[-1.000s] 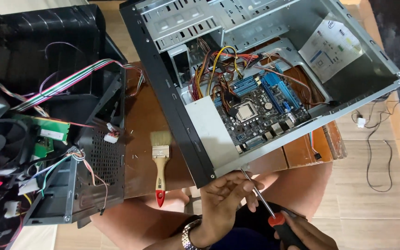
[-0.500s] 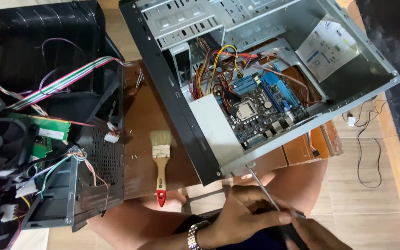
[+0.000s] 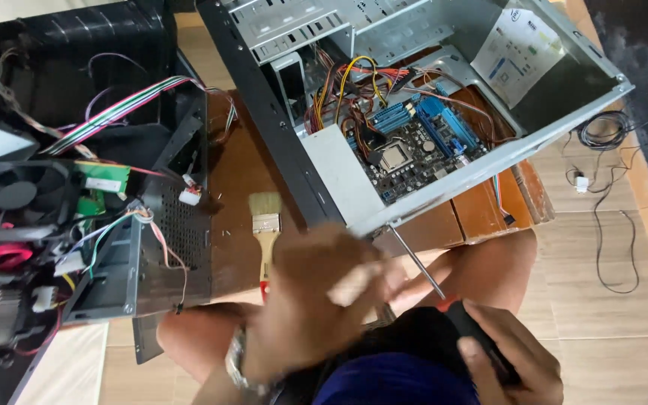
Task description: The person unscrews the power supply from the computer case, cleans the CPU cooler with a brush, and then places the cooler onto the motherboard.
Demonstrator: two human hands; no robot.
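My right hand [image 3: 511, 360] is shut on the black and red handle of a screwdriver [image 3: 418, 262]. Its thin shaft points up and left, with the tip at the near bottom edge of an open grey computer case [image 3: 459, 176]. My left hand [image 3: 309, 307] is blurred in motion, just left of the shaft, in front of the case's edge. I cannot tell if it holds anything. Inside the case lie a motherboard [image 3: 414, 150] and a bundle of coloured wires [image 3: 354, 90]. A small paintbrush [image 3: 266, 225] with a pale wooden handle lies just above my left hand.
A second, black computer case [image 3: 136, 255] with a fan [image 3: 16, 195], loose wires and a ribbon cable fills the left side. Both cases rest on a low brown wooden table [image 3: 238, 172]. Black cables [image 3: 601, 135] trail over the tiled floor at right. My knees are below the table edge.
My left hand has left the screwdriver shaft and swung left and up towards the brush, blurring. The right hand still holds the handle. The view has shifted slightly.
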